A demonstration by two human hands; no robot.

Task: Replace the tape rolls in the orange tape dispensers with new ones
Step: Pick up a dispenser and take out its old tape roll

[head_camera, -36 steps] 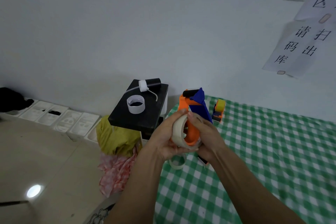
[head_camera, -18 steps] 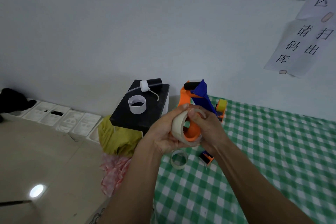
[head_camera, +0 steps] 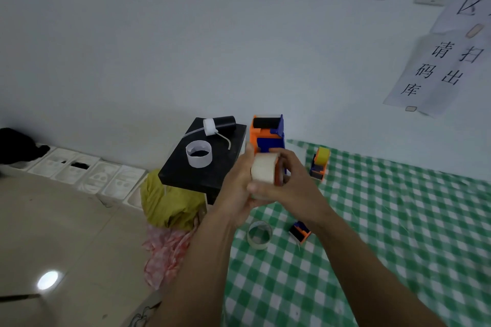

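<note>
Fingers: both hands are closed around one bundle held up above the table edge. The left hand (head_camera: 236, 180) wraps the near side of the new tape roll (head_camera: 264, 168), thumb up along its face; the right hand (head_camera: 289, 183) curls over the far side, fingertips on the roll's rim.
Dispenser in hand: an orange tape dispenser (head_camera: 267, 135) with blue parts and a black roller stands up behind the roll, its lower body hidden by the hands.
Step, as I judge it: seating the cream roll on the dispenser's hub; whether it is fully home cannot be told.
Done so far, judged: an emptied tape core (head_camera: 259, 235) lies on the green checked tablecloth (head_camera: 398, 220), so the old roll seems out.
Loose part: a small orange-and-blue piece (head_camera: 300, 231) lies just beside that core.
Left to do: a second orange dispenser (head_camera: 319, 163), carrying a yellow roll, stands further back on the cloth, untouched.
</note>
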